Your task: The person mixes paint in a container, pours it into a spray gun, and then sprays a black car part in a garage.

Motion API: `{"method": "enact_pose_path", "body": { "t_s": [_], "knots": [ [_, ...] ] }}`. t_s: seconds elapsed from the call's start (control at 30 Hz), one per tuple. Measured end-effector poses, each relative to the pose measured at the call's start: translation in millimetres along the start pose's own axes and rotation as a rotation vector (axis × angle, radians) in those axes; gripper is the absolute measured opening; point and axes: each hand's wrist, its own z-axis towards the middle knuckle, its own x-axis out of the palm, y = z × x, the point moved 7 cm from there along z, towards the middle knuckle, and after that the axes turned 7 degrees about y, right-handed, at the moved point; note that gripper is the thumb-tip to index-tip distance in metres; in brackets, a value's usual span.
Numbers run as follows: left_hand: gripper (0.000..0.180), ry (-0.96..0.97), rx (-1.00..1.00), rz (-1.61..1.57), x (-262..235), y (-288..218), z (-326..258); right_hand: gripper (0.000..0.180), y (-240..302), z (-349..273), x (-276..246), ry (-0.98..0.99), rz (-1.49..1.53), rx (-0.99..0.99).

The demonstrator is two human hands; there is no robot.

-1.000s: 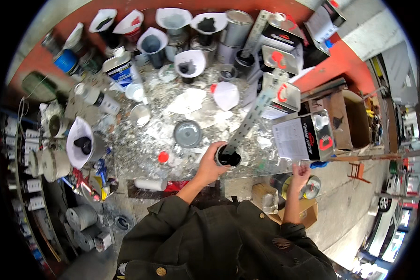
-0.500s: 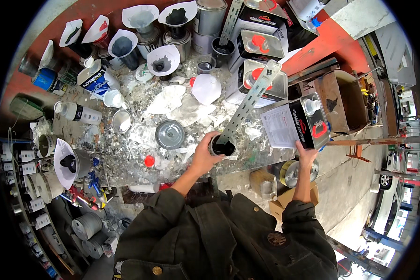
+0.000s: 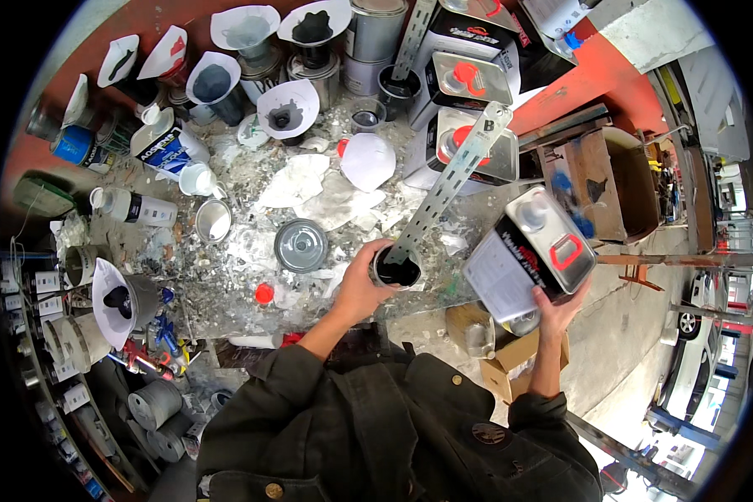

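My left hand (image 3: 361, 289) is closed around a small cup (image 3: 381, 276) of dark liquid at the near edge of the workbench. A perforated metal mixing stick (image 3: 448, 180) stands slanted in the cup, leaning away to the right. My right hand (image 3: 560, 316) grips a rectangular metal can (image 3: 510, 263) low on its near side and holds it tilted, off the bench to the right of the cup. The can has a black and white label, a silver top, a pale spout and a red handle.
Paint-spattered workbench (image 3: 243, 284) holds a grey round lid (image 3: 301, 245), a red cap (image 3: 264, 293) and white paper (image 3: 295, 181). Cups with paper funnels (image 3: 288, 109) line the back. More metal cans (image 3: 468, 79) stand back right. Spray guns (image 3: 167, 335) hang at left; a cardboard box (image 3: 523, 364) sits below right.
The metal can has moved slightly nearer to me and tilted further, and my right hand has shifted down with it. My left hand stays on the cup.
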Motion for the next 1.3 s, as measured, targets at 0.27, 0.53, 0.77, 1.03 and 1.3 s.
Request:
{"method": "enact_pose_path", "body": {
  "t_s": [0.27, 0.53, 0.77, 1.03, 1.3],
  "knots": [
    [0.076, 0.117, -0.039, -0.137, 9.2, -9.2, 4.7, 0.131, 30.0, -44.4, -2.5, 0.28, -0.174, 0.082],
    [0.078, 0.302, -0.041, -0.252, 8.1, -36.2, 9.5, 0.126, 59.2, -48.4, 14.4, 0.473, -0.212, 0.082],
    [0.075, 0.42, 0.022, -0.133, 9.7, -66.9, 10.6, 0.12, 72.2, -37.1, 18.8, 0.547, -0.337, -0.013],
    [0.075, 0.447, 0.05, -0.052, 9.7, -74.0, 7.0, 0.118, 90.6, -27.0, 26.3, 0.648, -0.481, -0.124],
    [0.074, 0.447, 0.074, -0.006, 8.0, -70.5, 5.9, 0.113, 106.7, -18.4, 36.8, 0.713, -0.538, -0.16]
  ]
}}
